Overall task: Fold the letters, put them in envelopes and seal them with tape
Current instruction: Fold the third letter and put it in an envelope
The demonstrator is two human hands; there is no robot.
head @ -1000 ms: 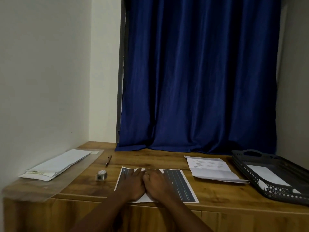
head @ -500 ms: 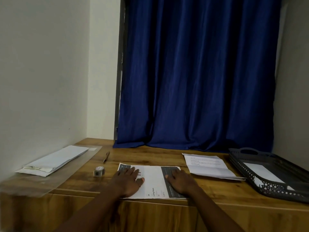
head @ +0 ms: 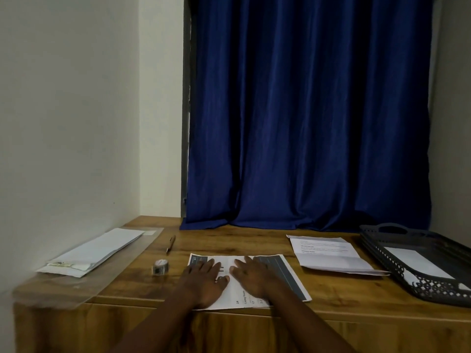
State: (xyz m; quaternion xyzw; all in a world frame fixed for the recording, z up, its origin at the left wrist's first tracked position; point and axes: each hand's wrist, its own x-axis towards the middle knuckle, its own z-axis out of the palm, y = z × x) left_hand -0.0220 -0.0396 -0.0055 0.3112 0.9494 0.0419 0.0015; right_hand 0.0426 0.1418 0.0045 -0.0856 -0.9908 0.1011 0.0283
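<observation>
Domestic room corner, set up as an improvised paperwork station. Plain painted walls (head: 68, 118), no office fittings. Full-length deep blue curtain (head: 308, 110) as backdrop, hem resting on the rear edge of the wood-grain surface (head: 229, 240), which looks like a cabinet top with panel fronts below. Left of the curtain: stack of white envelopes (head: 99, 250) on a clear plastic sheet, by the wall. Below the curtain, toward the front edge: pen (head: 170, 244), small tape roll (head: 160, 266), printed sheets (head: 328, 253). Right of the curtain: dark perforated plastic tray (head: 418, 261) holding paper. Dim indoor lighting.
</observation>
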